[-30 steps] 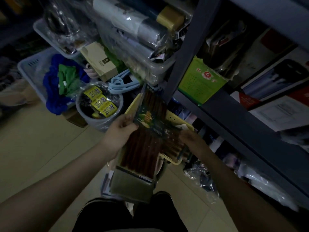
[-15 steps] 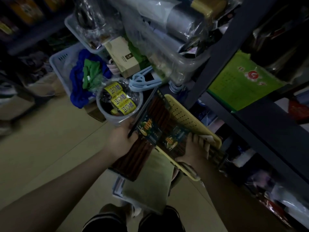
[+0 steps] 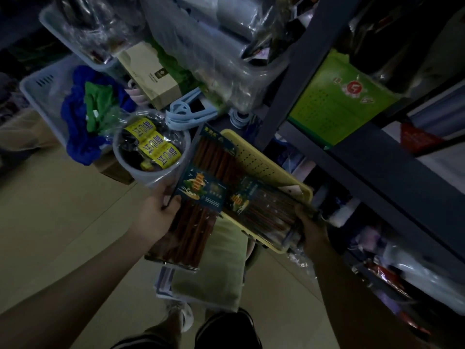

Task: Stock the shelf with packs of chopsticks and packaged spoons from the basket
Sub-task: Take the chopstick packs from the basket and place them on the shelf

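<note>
My left hand (image 3: 156,213) grips a flat pack of dark brown chopsticks (image 3: 193,222) by its left edge, holding it upright-slanted over the floor beside the yellow basket (image 3: 259,159). A second chopstick pack (image 3: 266,210) lies in the basket, and my right hand (image 3: 310,226) grips its near right end at the basket's corner. The dark metal shelf (image 3: 377,177) runs along the right.
A round tub of yellow-labelled items (image 3: 153,149) stands left of the basket. A pale crate with blue and green cloth (image 3: 83,114) sits further left. Clear bins, a beige box (image 3: 151,74) and blue hangers (image 3: 186,112) crowd the back. A green folded cloth (image 3: 214,268) lies below.
The view swung and came closer. My right hand slid from the middle of the basket's pack to its near right end. My left hand keeps hold of the first pack.
</note>
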Available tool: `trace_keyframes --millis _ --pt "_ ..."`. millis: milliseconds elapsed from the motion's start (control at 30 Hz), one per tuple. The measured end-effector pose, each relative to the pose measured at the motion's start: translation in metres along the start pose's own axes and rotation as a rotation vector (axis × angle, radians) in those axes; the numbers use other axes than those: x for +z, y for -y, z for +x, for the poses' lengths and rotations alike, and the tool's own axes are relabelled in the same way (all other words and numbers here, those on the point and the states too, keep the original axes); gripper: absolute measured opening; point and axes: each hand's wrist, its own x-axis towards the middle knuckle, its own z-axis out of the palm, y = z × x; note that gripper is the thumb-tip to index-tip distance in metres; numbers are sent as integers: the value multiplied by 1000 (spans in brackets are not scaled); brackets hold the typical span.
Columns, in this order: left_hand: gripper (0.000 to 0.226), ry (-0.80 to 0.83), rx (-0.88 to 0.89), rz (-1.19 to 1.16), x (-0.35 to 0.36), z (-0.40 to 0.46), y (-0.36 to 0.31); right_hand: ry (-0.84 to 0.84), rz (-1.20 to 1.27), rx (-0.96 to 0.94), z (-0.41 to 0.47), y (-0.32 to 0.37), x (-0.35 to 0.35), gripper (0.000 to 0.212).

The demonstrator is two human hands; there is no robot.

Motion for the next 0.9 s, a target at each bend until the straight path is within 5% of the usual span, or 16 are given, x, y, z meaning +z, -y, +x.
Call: trace_keyframes --millis 133,400,567,633,733,900 --pt "31 -45 -30 -99 17 -7 -4 -62 36 -15 -3 12 20 17" --pt "19 -72 -130 -184 15 -1 5 -82 19 -18 -3 13 50 71" --pt "28 -20 -222 -224 18 2 3 -180 -807 -491 -11 28 48 88" --pt "18 -27 -172 -192 17 -2 -9 -136 -1189 -581 -14 27 46 76" --pt "23 -38 -83 -145 10 -8 -16 -75 -1322 -462 -12 33 43 71" --pt "25 -53 47 -138 -2 -19 -13 -75 -1503 -433 -11 48 66 97"
